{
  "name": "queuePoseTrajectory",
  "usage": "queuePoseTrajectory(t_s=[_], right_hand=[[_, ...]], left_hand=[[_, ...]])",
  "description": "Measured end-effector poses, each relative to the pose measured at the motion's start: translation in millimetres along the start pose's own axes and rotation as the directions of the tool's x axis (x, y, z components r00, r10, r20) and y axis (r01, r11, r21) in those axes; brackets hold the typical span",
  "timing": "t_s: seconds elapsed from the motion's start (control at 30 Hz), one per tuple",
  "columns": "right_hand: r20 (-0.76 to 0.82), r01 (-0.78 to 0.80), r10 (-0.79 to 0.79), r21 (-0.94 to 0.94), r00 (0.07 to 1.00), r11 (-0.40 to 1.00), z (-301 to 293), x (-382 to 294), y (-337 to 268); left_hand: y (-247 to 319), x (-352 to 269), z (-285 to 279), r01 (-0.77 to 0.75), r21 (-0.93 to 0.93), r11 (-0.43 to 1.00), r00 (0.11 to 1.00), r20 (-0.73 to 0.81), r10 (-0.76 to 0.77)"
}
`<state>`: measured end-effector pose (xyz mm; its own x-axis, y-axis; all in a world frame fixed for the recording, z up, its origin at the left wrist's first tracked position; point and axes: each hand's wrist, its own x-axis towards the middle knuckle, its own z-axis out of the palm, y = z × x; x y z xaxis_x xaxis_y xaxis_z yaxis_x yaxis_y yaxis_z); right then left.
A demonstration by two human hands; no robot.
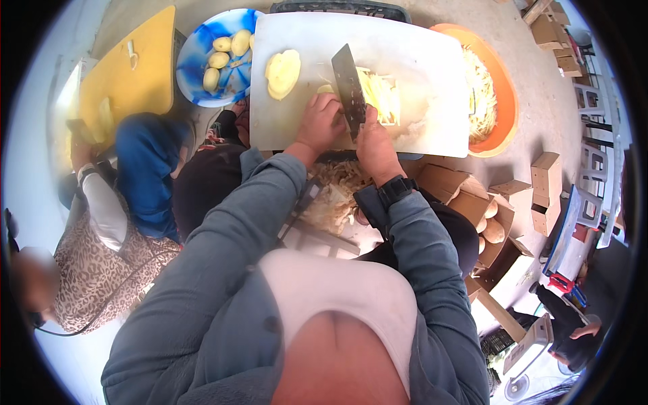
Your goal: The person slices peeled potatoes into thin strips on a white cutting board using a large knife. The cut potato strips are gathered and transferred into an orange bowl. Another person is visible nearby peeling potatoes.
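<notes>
My right hand (375,149) grips the handle of a dark-bladed cleaver (349,81), held on edge over a white cutting board (430,111). Left of the blade, my left hand (321,121) has its fingers curled down on potato slices (325,89). Only a small pale part of those slices shows past the fingers. Cut potato strips (382,96) lie in a pile just right of the cleaver. A fanned stack of potato slices (282,75) rests near the board's left side.
Several peeled potatoes sit in a blue-and-white basin (190,61) at left; an orange basin (508,109) at right holds potato strips. Peelings (336,197) lie below the board. Cardboard boxes (445,182) stand at right. A co-worker (101,212) sits left by a yellow board (147,76).
</notes>
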<state>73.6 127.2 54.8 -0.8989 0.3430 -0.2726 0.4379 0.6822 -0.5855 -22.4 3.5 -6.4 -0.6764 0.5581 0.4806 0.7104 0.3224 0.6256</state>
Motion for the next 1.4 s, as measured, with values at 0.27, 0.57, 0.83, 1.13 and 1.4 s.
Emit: queuePoseTrajectory(t_s=[0.27,0.57,0.83,1.13,1.4], right_hand=[[0.041,0.156,-0.151,-0.263,0.988,0.952,-31,-25,-36],[0.074,0.135,-0.119,-0.292,0.99,0.947,-22,-28,-35],[0.073,0.122,-0.104,-0.3,0.992,0.946,-18,-32,-50],[0.005,0.162,-0.169,-0.312,0.986,0.936,3,-14,-28],[-0.066,0.148,-0.157,-0.126,0.985,0.981,-2,-5,-10]], left_hand=[[2,-7,-4,0.033,0.054,0.998,0.999,-0.019,-0.032],[1,-6,-3,0.049,0.084,0.995,0.999,0.002,-0.049],[3,-9,0,0.043,0.086,0.995,0.999,-0.02,-0.042],[0,-10,2,0.026,0.095,0.995,0.999,-0.024,-0.024],[-4,-9,1,0.015,0.054,0.998,1.0,-0.001,-0.015]])
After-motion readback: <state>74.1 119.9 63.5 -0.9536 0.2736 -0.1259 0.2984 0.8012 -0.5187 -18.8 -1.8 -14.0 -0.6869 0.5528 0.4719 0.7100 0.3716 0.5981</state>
